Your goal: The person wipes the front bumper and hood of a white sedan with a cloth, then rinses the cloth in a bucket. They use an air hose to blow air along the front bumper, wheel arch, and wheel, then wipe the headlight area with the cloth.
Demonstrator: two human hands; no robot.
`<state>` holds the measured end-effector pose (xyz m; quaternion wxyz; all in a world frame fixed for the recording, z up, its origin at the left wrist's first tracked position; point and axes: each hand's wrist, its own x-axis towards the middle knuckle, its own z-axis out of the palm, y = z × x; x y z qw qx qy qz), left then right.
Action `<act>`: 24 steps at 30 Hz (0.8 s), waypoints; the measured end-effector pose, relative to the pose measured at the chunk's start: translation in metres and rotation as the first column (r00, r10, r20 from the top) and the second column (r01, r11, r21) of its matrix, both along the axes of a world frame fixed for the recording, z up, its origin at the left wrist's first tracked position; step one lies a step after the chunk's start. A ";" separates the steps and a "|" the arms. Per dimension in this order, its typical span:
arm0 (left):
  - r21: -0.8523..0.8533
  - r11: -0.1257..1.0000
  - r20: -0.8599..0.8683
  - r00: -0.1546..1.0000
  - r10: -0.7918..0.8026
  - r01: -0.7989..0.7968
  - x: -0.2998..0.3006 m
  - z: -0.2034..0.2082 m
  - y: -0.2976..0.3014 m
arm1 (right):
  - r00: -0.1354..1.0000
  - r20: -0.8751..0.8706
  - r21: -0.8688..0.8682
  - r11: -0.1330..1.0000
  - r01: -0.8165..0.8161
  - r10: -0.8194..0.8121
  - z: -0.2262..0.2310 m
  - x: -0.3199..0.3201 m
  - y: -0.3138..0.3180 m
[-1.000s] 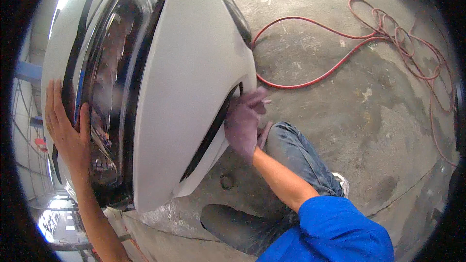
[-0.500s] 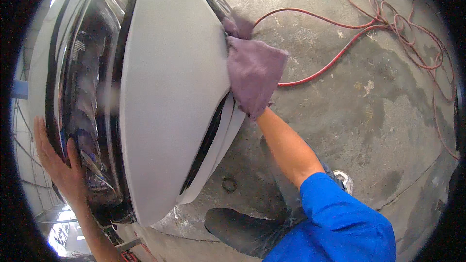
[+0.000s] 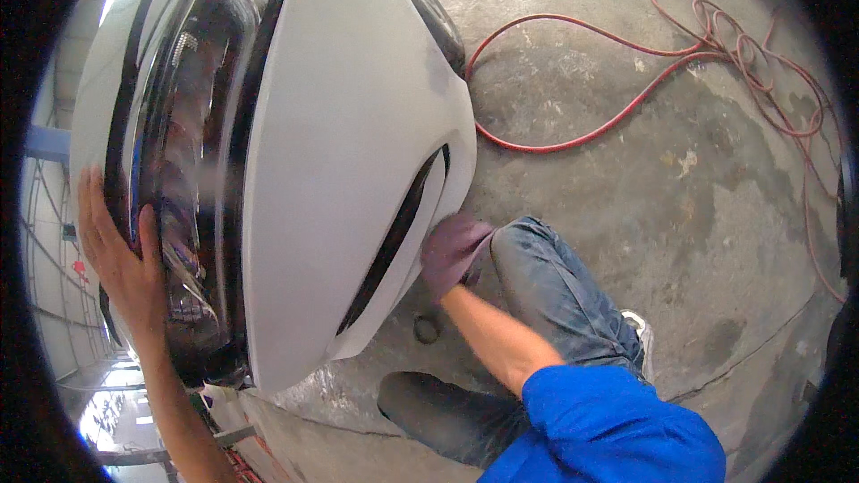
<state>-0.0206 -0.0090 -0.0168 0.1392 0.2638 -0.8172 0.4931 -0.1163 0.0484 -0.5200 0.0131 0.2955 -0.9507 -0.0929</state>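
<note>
My left hand [image 3: 128,277] rests with spread fingers on the car's front, beside the dark headlight [image 3: 185,188]. A purple cloth [image 3: 450,249] is bunched in my right hand [image 3: 456,293], and it covers most of the fingers. That cloth lies against the lower edge of the pale grey bumper [image 3: 344,125], just below a black slot [image 3: 394,237] in it. Whether the cloth presses firmly there, I cannot tell.
A red hose [image 3: 608,130] loops over the stained concrete floor [image 3: 698,241] and tangles at the far right. My bent knee [image 3: 537,259] is close to my right forearm. A small dark ring [image 3: 426,330] lies on the floor under the bumper.
My right hand has drawn the cloth down along the bumper toward me, from its far corner to the lower edge. The cloth now looks more bunched. My left hand stays by the headlight.
</note>
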 end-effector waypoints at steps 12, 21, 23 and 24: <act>-0.070 0.983 -0.105 0.979 -0.174 0.167 0.018 -0.016 0.032 | -0.095 0.655 -0.572 0.409 -0.711 0.750 0.146 0.017 0.130; 0.776 0.263 -0.610 0.579 0.540 0.572 -0.002 -0.292 0.238 | 0.248 -0.148 -0.902 -0.028 -0.431 0.957 0.175 -0.055 0.154; 0.764 0.330 -0.611 0.458 0.646 0.554 0.006 -0.310 0.251 | 0.130 0.008 -0.831 0.079 -0.550 0.991 0.207 -0.055 0.158; 0.814 0.299 -0.530 0.426 0.734 0.497 0.025 -0.315 0.259 | -0.030 0.293 -0.688 0.189 -0.701 0.956 0.245 -0.042 0.148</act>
